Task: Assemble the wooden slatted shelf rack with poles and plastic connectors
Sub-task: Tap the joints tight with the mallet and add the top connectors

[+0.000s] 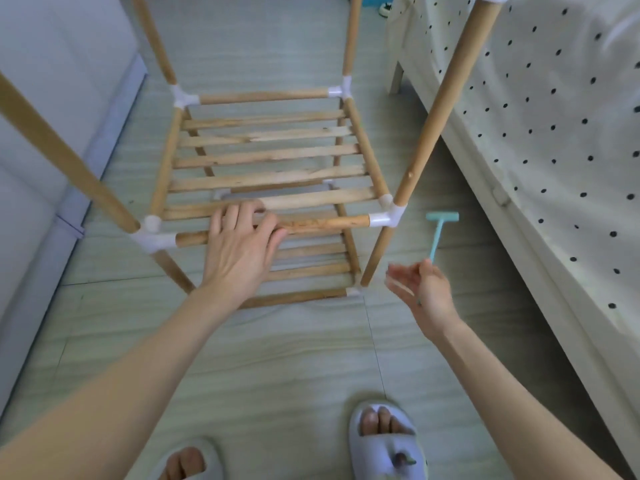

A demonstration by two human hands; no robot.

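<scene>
Rack (263,161) assembly stands on the tiled floor (277,358) straight ahead of the person, whose two slippered feet (384,441) show at the bottom of the view. Nearest, the right hand (420,289) hovers off to the right of the frame, fingers loosely curled round the thin handle of a small teal mallet (437,233), whose head points up and away from the palm; the hold looks light, so a swing from here could let the tool twist or slip, and a glancing blow might miss a joint and strike wood instead. Just beyond and to the left of that hand, the left hand (242,240) lies palm-down with fingers bent over the front rail (325,224), steadying it. Those fingers sit on the very pole that runs to the front right connector (386,218), so a tap aimed there risks catching them. To the left of the left hand, the front left connector (154,237) shows some bare pole end, which I judge may not be fully seated; pressing down unevenly could pop it loose. Beyond the fingertips, the slats (266,178) rest across the side rails, one looking split, and a jolt could shift them. Farther off, tall poles (446,98) rise unbraced and could sway toward the bed (554,116).
</scene>
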